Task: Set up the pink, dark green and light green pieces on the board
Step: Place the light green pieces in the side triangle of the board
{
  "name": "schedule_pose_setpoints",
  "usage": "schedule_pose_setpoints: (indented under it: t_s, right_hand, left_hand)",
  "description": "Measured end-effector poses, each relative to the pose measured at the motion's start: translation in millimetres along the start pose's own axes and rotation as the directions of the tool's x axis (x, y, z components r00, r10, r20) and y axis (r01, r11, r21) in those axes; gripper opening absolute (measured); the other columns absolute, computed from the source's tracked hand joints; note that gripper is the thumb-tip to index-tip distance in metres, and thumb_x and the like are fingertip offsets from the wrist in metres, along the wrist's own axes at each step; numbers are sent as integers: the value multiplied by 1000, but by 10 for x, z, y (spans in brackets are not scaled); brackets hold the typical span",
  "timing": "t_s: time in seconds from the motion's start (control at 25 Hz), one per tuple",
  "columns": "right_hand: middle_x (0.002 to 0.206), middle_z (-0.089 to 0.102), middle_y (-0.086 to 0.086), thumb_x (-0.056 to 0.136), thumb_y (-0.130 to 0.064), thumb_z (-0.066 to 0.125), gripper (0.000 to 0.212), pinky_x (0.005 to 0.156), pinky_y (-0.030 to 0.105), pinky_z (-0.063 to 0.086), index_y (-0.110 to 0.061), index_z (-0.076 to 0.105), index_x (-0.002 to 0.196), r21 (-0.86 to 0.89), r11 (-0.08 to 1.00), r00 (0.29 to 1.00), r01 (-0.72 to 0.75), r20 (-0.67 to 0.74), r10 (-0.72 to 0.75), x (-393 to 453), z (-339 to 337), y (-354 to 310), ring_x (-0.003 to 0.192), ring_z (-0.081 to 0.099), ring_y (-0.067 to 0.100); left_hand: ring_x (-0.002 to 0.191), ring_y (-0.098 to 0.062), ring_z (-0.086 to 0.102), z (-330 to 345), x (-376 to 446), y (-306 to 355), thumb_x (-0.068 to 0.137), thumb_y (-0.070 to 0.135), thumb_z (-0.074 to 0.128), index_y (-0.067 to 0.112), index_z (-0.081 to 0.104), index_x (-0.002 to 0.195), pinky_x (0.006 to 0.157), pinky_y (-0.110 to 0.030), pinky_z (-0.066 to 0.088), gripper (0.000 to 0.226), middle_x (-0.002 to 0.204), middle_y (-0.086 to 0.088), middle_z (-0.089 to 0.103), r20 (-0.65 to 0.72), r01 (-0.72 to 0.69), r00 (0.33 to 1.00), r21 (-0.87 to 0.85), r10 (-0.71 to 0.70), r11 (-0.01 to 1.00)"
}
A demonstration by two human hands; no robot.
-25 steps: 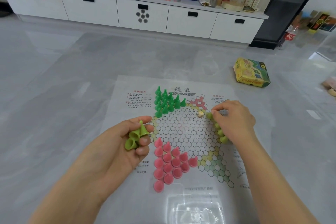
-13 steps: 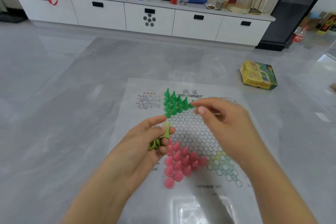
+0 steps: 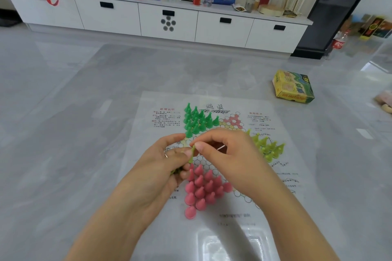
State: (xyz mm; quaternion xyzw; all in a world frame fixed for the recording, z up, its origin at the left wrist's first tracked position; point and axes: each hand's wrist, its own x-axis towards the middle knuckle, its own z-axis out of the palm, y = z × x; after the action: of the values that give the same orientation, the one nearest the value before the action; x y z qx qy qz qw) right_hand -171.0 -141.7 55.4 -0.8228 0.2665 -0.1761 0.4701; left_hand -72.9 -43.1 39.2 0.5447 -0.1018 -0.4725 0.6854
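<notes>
Board is a glossy sheet on the grey floor, near edge running out the bottom of frame, bare floor w/ open room to its left and right. Both forearms come up from the bottom corners and meet at frame centre, over the board's middle. Left hand is palm-up-ish, fingers curled round a few light green pieces, mostly hidden. Right hand is knuckles up, thumb and forefinger pinching one light green piece at the left hand's fingertips; its long axis runs roughly up-down in frame, which end is the tip can't tell. Pink pieces stand in a triangle just below the hands, tips up. Light green group stands right of centre, beside the right hand, upright. Dark green pieces stand in a triangle above the hands, tips up. Yellow box lies off the board, upper right. White cabinet spans the top.
</notes>
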Motion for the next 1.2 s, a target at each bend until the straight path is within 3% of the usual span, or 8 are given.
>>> schedule_pose_setpoints:
  t_s: [0.16, 0.24, 0.36, 0.48, 0.6, 0.68, 0.88, 1.2]
  right_hand:
    - [71, 64, -12, 85, -16, 61, 12, 60, 8, 45, -23, 69, 80, -19, 1000, 999, 9, -36, -10, -14, -86, -24, 66, 57, -5]
    - [67, 62, -19, 85, -18, 60, 13, 57, 5, 42, -27, 68, 81, -7, 999, 985, -42, -168, 40, 5, -238, 49, 62, 54, -12]
    - [78, 61, -18, 86, -19, 59, 10, 65, 11, 45, -25, 67, 85, -56, 989, 885, -139, -455, 99, 31, -508, 287, 70, 56, -5]
    - [98, 59, -5, 86, -18, 59, 9, 82, 25, 40, -22, 66, 84, -233, 943, 813, -237, -578, 62, 72, -621, 524, 96, 54, 13]
    - [119, 54, 3, 85, -17, 60, 9, 95, 37, 37, -17, 69, 85, -363, 886, 833, -287, -552, 44, 151, -609, 669, 118, 43, 25]
    - [128, 51, 1, 85, -18, 60, 9, 99, 44, 35, -19, 70, 85, -423, 845, 855, -328, -514, 74, 184, -573, 718, 124, 35, 24]
    - [134, 47, -1, 86, -23, 59, 11, 99, 40, 28, -22, 70, 90, -512, 771, 870, -379, -481, 109, 215, -542, 786, 129, 29, 23]
    - [136, 47, 1, 87, -24, 58, 13, 99, 41, 28, -21, 70, 94, -527, 746, 869, -407, -474, 139, 239, -529, 821, 129, 30, 25]
  left_hand:
    - [51, -9, 51, 12, 37, -14, 85, -3, 49, 9, 62, 92, 45, -19, 45, 19, 65, -4, 59, -59, 8, 998, 1, -8, 1000]
    - [58, -14, 51, -11, 91, -17, 83, -9, 39, 6, 60, 83, 50, -23, 43, 26, 77, -10, 59, -125, 28, 992, -37, -32, 999]
    - [67, -17, 53, -47, 124, -12, 81, -16, 30, 5, 56, 80, 54, -23, 45, 34, 84, -13, 57, -161, 37, 986, -52, -45, 998]
    - [72, -17, 58, -41, 78, -12, 87, -14, 38, 4, 56, 85, 52, -18, 55, 26, 87, -13, 60, -116, 14, 993, -60, -21, 998]
    - [66, -14, 57, -18, 33, 6, 88, -7, 44, 4, 59, 87, 50, -15, 53, 18, 86, -12, 65, -100, 12, 995, -59, -18, 998]
    - [56, -11, 50, -12, 27, 13, 89, -1, 47, 6, 60, 83, 43, -14, 47, 16, 77, -8, 66, -115, 14, 993, -43, -19, 999]
    - [41, -5, 41, -18, -5, 46, 89, 16, 51, 8, 62, 80, 33, -14, 34, 16, 53, 3, 57, -122, 11, 992, -22, -14, 1000]
    - [40, -5, 37, -14, -32, 81, 88, 24, 52, 10, 62, 83, 33, -14, 30, 18, 52, 6, 52, -118, 32, 993, 1, -32, 999]
